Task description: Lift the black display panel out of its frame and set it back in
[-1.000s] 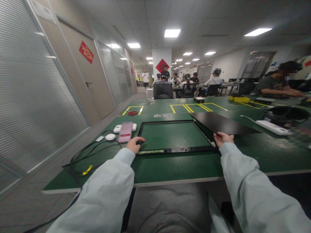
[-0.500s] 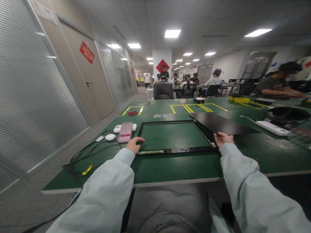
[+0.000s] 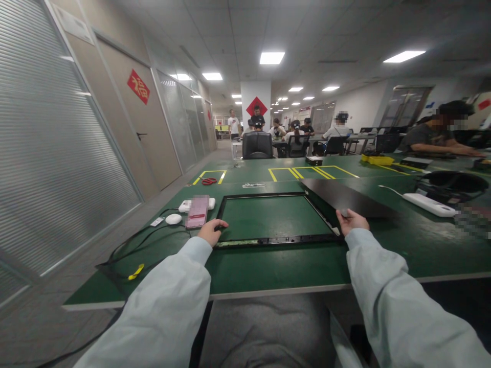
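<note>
A black rectangular frame (image 3: 268,238) lies flat on the green table (image 3: 268,266) in front of me. My left hand (image 3: 211,231) rests on the frame's near left corner, fingers curled over its edge. My right hand (image 3: 351,221) grips the near edge of a thin dark panel (image 3: 341,198), which is lifted at a tilt over the frame's right side.
A pink phone (image 3: 197,211), a white mouse (image 3: 173,219), a white box and black cables lie to the left. Red scissors (image 3: 209,180) sit further back. A white power strip (image 3: 429,204) lies to the right. Several people sit at tables behind.
The dark panel in my right hand has shifted slightly left and lifted a little over the frame's right edge. My left hand has stayed on the corner.
</note>
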Motion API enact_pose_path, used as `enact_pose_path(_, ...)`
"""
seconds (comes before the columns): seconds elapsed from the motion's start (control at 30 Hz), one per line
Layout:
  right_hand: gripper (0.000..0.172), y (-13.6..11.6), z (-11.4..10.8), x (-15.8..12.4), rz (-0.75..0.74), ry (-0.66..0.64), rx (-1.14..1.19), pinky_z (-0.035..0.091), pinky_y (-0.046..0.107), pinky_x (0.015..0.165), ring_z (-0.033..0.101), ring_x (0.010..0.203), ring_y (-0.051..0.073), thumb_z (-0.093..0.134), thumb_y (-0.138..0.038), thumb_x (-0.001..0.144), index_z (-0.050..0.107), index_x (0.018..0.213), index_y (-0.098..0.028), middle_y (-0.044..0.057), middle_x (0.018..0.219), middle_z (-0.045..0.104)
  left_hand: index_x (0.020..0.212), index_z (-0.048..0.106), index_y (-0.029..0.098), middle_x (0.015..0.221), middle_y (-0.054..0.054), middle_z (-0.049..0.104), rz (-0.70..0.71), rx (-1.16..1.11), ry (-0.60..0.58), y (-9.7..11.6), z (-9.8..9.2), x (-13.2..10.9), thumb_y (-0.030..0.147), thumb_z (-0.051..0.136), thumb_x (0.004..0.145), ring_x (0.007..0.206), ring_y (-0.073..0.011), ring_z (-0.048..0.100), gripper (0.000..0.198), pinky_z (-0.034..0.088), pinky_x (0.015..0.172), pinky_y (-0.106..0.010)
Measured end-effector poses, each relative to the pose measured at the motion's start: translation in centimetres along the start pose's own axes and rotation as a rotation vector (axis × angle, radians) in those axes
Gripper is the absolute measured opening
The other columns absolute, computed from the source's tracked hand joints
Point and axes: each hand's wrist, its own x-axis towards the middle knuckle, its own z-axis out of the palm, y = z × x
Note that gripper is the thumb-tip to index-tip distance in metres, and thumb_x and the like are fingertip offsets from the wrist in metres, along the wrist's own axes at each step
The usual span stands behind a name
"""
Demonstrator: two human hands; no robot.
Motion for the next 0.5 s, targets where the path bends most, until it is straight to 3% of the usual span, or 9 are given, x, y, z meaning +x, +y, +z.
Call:
enact_pose_path(0.2, 0.060, 0.4, -0.2, -0.1, 0.002, 0.113, -0.051, 0.063, 0.024, 0.057, 0.065, 0.074, 0.007, 0.071, -0.001, 0.065, 0.043, 0.109, -0.032, -0.004, 0.109, 0.054, 0.088, 0.079, 0.022, 0.098, -0.005, 0.080, -0.006, 0.004, -0.003, 0.1, -0.1, -0.1, 0.000, 0.055, 0.060, 0.110, -0.0284, 0.071, 0.043, 0.048, 0.109, -0.047)
enact_pose_path(0.5, 0.069, 1.1, -0.2, 0.6, 0.040, 0.044, -0.078, 0.062, 0.024, 0.056, 0.069, 0.074, 0.010, 0.075, 0.000, 0.063, 0.037, 0.111, -0.032, -0.004, 0.105, 0.058, 0.089, 0.079, 0.023, 0.097, -0.004, 0.079, -0.006, 0.011, -0.008, -0.1, 0.0, 0.0, 0.002, 0.057, 0.061, 0.111, -0.0279, 0.070, 0.041, 0.047, 0.110, -0.046)
